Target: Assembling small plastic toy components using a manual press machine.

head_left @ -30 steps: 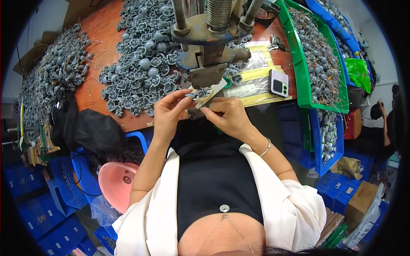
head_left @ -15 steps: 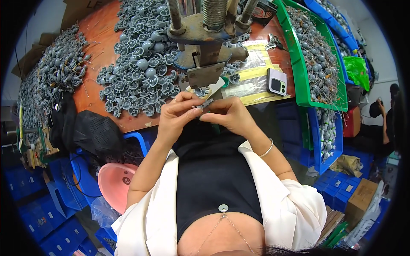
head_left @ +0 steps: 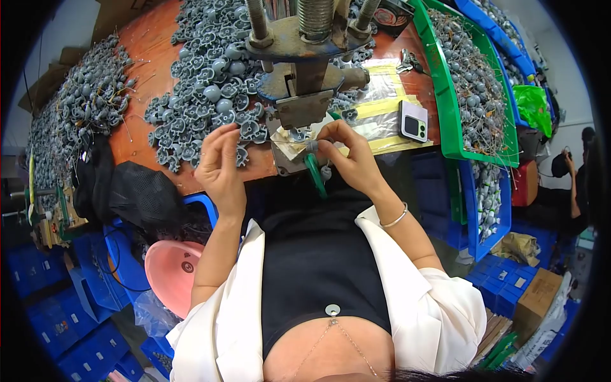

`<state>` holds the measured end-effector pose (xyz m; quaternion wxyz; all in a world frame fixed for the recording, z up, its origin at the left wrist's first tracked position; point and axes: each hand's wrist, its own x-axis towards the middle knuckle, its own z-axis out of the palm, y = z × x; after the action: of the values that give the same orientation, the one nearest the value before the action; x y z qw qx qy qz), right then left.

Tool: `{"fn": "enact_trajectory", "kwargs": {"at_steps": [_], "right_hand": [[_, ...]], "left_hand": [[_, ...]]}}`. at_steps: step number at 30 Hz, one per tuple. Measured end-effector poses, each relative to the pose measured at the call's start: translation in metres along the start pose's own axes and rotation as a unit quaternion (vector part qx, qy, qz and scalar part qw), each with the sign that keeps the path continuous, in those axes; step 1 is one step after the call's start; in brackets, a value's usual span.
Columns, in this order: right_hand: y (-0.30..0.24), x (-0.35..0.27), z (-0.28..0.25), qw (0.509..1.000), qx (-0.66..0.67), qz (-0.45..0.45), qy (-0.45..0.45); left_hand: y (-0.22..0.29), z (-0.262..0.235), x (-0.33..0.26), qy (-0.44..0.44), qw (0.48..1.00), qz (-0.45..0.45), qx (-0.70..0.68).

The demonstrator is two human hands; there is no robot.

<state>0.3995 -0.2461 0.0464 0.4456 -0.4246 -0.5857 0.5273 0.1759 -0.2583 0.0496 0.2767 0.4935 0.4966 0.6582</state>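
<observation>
My right hand (head_left: 347, 156) pinches a small grey plastic part (head_left: 312, 146) between thumb and fingers, just in front of the metal press head (head_left: 307, 111). Below it, a small grey piece (head_left: 326, 172) is beside a green handle-like bar (head_left: 314, 175). Further left, my left hand (head_left: 219, 169) is raised at the near edge of a heap of grey plastic shells (head_left: 207, 105). Its thumb and fingertips come together; whether anything small lies between them cannot be made out.
Wired grey parts lie piled (head_left: 89, 89) on the table's left and fill a green tray (head_left: 474, 89) on the right. A phone (head_left: 414, 122) and keys (head_left: 410, 62) rest by taped sheets. A pink basin (head_left: 168, 267) stands lower left. Another person is at far right.
My hands, close together before at the small grey part, have parted. The left moved left toward the heap of shells; the right keeps the part, slightly higher by the press.
</observation>
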Motion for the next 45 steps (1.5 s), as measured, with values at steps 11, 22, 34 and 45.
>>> {"fn": "enact_trajectory", "kwargs": {"at_steps": [11, 22, 34, 45], "right_hand": [[-0.015, 0.002, 0.011, 0.992, 0.044, 0.065, -0.104], [0.011, 0.009, 0.028, 0.951, -0.292, -0.07, 0.068], [-0.048, 0.074, -0.053, 0.976, -0.157, -0.05, 0.14], [-0.145, 0.094, -0.032, 0.956, 0.043, -0.289, 0.038]], "left_hand": [[0.019, 0.024, -0.019, -0.25, 0.911, 0.177, 0.275], [-0.009, 0.042, -0.007, -0.176, 0.948, 0.046, 0.259], [-0.005, 0.039, -0.004, -0.209, 0.941, 0.017, 0.266], [0.001, 0.045, -0.011, -0.175, 0.94, 0.015, 0.293]]}}
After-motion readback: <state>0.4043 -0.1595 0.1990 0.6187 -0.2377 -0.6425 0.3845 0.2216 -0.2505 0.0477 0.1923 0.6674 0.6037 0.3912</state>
